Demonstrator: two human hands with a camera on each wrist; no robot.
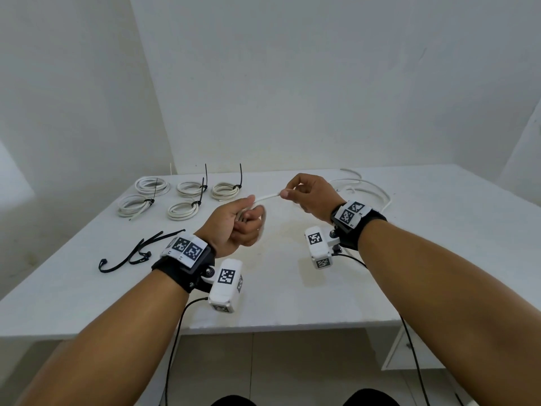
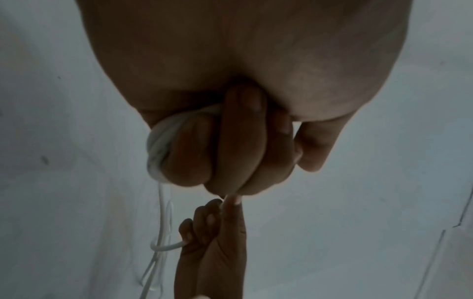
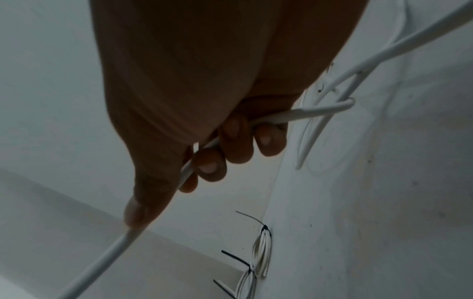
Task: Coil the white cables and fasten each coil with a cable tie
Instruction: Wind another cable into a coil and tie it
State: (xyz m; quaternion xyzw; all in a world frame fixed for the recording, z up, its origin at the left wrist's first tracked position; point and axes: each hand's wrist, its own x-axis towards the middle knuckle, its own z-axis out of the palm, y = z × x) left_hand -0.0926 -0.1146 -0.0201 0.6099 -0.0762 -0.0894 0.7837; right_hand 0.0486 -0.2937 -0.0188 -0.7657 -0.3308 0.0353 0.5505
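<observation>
i'm mid-coil on one white cable (image 1: 268, 197), held up over the table (image 1: 292, 288) at centre frame in the head view. my left hand (image 1: 237, 227) is curled round the turns already gathered; the left wrist view shows several white loops bunched against the fingers (image 2: 230, 141) at the left of the fist. my right hand (image 1: 307, 197) pinches the cable between thumb and forefinger, just right of the left hand, with the other fingers hooked loosely over the strand, as the right wrist view shows. the short stretch between the hands looks taut and straight.

the rest of this cable trails off behind my right wrist into the loose cable (image 1: 369, 186) lying at the right of the table, toward the back edge.

to do this well, i'd let the strand slide through the right pinch rather than drag it, so the slack feeds without kinking or tangling. i'd lay each new turn flat beside the last, matching the size of the five tied coils (image 1: 187, 189) at the upper left of the table. i judge the left grip should stay firm enough that the bundle doesn't spring open. the spare black cable ties (image 1: 131, 253) lie at lower left, near my left wrist, ready once the tail end is wound in.
</observation>
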